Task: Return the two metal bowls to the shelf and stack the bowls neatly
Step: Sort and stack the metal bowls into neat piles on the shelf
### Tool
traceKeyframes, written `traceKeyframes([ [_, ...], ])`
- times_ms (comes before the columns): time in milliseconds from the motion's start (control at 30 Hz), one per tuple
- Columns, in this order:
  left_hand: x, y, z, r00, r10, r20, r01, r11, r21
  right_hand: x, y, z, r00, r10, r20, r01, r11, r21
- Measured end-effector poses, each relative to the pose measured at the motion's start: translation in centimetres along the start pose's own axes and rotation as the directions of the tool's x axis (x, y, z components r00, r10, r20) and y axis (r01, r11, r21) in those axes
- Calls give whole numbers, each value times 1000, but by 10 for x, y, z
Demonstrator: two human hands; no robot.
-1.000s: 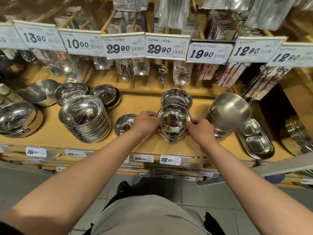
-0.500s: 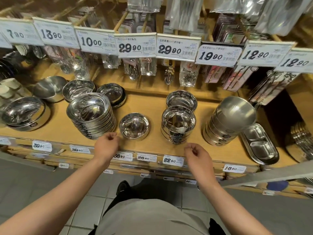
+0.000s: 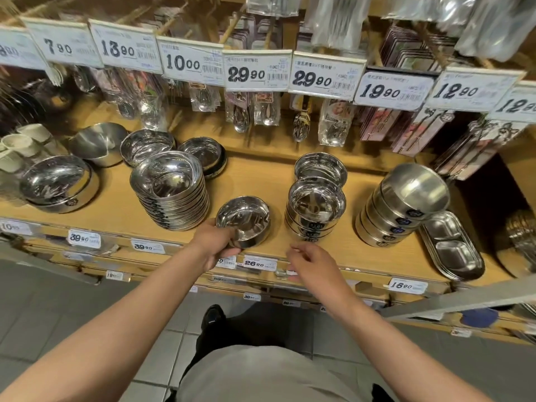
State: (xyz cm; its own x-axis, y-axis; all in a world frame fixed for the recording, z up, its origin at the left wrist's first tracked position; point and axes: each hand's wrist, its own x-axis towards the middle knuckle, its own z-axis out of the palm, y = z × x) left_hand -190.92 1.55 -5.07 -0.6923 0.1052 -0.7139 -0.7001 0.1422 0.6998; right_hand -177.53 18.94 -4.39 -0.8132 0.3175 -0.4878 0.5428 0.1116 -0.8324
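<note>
A: What is the head view showing at the shelf?

B: The left hand is taking hold of a single small metal bowl that is sitting near the shelf's front edge, its fingers curling round the near rim, so that grip is clamped on the bowl. The right hand is hovering just off the shelf edge, fingers loosely bent and holding nothing.

A: And the stacking?

B: Just right of the lone bowl, a short stack of matching bowls is standing upright and looking tidy, with another bowl behind it. A taller stack of wide bowls is sitting to the left.

A: So how far along?

B: I'd judge it mostly done: bowls are on the shelf, and this loose one seems to be awaiting neatening or stacking.
</note>
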Motion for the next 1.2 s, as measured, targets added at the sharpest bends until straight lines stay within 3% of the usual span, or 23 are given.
traceKeyframes([
  [167, -49, 14, -11, 994, 47, 97, -41, 997, -66, -6, -34, 16, 989, -40, 139, 4, 968, 250],
  [300, -84, 43, -9, 984, 116, 136, -110, 993, -51, -5, -70, 13, 989, -89, 119, 30, 903, 429],
  [500, -107, 78, -8, 960, 173, 221, -190, 980, 58, -5, -104, -16, 994, -71, 83, 29, 903, 430],
  [633, -111, 65, 12, 948, 266, 176, -280, 958, 62, -14, -104, -25, 994, -104, 17, 85, 884, 459],
  [733, -109, 62, 23, 944, 300, 138, -310, 949, 55, -22, -104, -29, 993, -118, 25, 100, 920, 379],
  [833, -103, 82, 16, 939, 311, 144, -334, 925, 179, -22, -116, -50, 990, -68, 123, 33, 963, 268],
  [933, -102, 114, 6, 920, 277, 277, -375, 830, 413, -21, -134, -78, 973, -7, 230, -53, 965, 255],
  [1033, -107, 139, 10, 900, 231, 369, -403, 763, 505, -20, -142, -88, 957, -17, 289, -42, 980, 194],
  [1200, -94, 130, 26, 898, 335, 286, -429, 816, 389, -14, -134, -89, 980, -54, 193, 7, 972, 236],
])
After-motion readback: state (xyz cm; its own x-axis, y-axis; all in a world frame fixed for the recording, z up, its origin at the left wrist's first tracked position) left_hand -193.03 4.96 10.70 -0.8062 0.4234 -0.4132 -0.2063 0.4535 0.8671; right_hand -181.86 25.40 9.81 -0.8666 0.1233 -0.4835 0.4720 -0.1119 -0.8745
